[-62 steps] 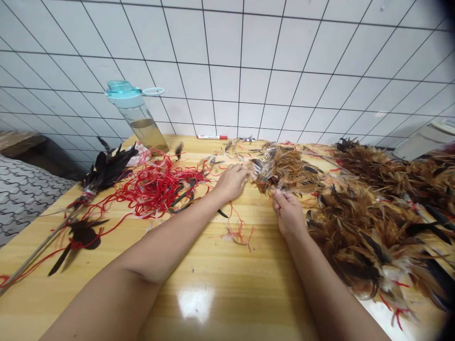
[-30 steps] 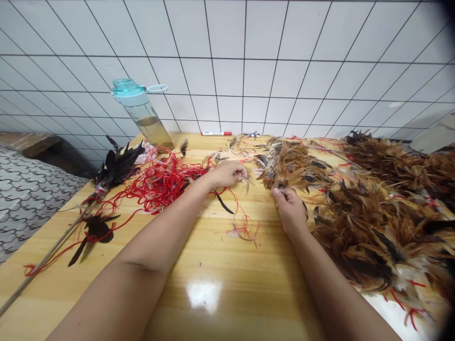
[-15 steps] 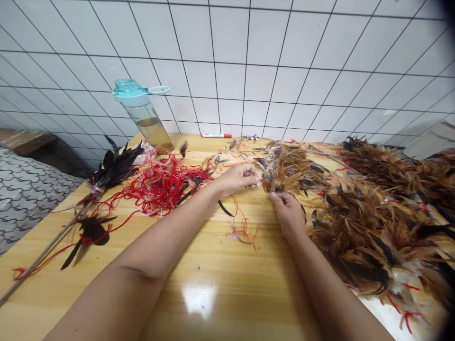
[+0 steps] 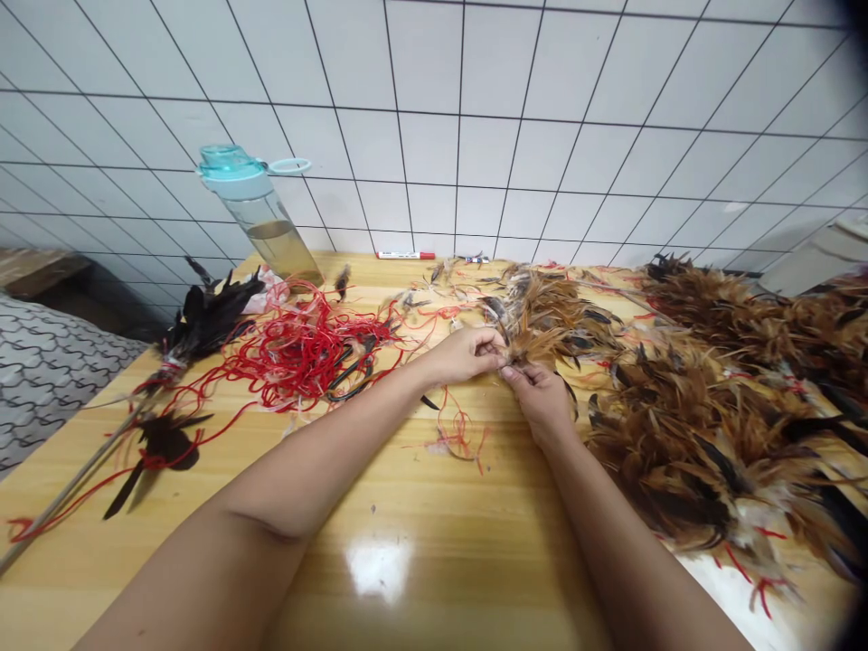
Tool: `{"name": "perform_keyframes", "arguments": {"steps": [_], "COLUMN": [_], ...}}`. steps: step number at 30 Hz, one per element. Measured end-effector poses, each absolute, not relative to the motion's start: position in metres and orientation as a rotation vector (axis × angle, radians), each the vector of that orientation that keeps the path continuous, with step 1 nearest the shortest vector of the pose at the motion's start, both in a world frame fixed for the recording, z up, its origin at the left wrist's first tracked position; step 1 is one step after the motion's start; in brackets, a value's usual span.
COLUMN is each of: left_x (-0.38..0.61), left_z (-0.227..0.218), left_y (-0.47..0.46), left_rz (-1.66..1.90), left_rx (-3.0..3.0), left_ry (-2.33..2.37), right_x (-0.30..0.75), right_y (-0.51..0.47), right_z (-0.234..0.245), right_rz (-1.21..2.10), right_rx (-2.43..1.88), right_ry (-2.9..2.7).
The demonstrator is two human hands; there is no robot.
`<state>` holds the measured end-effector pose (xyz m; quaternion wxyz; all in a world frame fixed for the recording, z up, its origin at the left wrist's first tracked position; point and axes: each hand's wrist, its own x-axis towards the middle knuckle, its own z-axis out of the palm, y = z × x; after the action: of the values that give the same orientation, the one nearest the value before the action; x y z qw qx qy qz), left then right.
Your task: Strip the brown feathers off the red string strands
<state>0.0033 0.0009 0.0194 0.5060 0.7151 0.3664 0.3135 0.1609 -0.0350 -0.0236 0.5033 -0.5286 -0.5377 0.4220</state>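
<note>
My left hand (image 4: pixel 476 353) and my right hand (image 4: pixel 544 398) meet tip to tip just above the wooden table, in front of a loose pile of brown feathers (image 4: pixel 552 303). Thumb and forefinger of the right hand pinch the base of a brown feather (image 4: pixel 533 345), whose vane fans out behind the fingers. The left fingers are curled closed against the right fingertips; whatever they grip is hidden. Between my forearms a few thin red strings (image 4: pixel 462 438) lie on the table (image 4: pixel 448 561).
Tangled red string (image 4: pixel 298 353) lies left, before a bottle (image 4: pixel 261 217) of yellowish liquid. Black feathers (image 4: pixel 213 307) are bound to a stick (image 4: pixel 81 488) at far left. Large brown feather bundles (image 4: pixel 678 434) cover the right. A marker (image 4: pixel 405 255) rests by the tiled wall (image 4: pixel 424 145).
My left hand has come right and slightly down to the right hand, closing the gap between them. The right hand has shifted slightly left. The whole view has moved a little.
</note>
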Motion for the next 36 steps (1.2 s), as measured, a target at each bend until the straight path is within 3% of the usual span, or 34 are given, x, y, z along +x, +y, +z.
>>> {"name": "perform_keyframes", "arguments": {"steps": [5,9,12,17,27,36], "left_x": [0.000,-0.029,-0.053,-0.062,-0.049,-0.049], "left_z": [0.015,0.008,0.001,-0.001,-0.009,0.010], "left_y": [0.007,0.030,0.045,0.047,0.043,0.038], "left_rz": [0.863,1.063,0.943,0.694,0.531,0.850], "left_rx": [1.743,1.855,2.047,2.332,2.601,2.125], "left_ry": [0.895,1.236,1.488,1.459,1.646,1.429], "right_x": [0.164,0.165,0.164,0.164,0.163,0.164], "right_y": [-0.033,-0.034,-0.035,-0.035,-0.038,-0.038], "right_z": [-0.029,-0.028,-0.025,-0.025,-0.022,-0.023], "right_rz": [0.968,0.972,0.985,0.991,0.982,0.941], "right_rx": [-1.322,-1.352,-1.364,-1.384,-1.381,-1.387], "right_ry": [-1.331,-1.318,-1.290,-1.249,-1.304,-1.360]}}
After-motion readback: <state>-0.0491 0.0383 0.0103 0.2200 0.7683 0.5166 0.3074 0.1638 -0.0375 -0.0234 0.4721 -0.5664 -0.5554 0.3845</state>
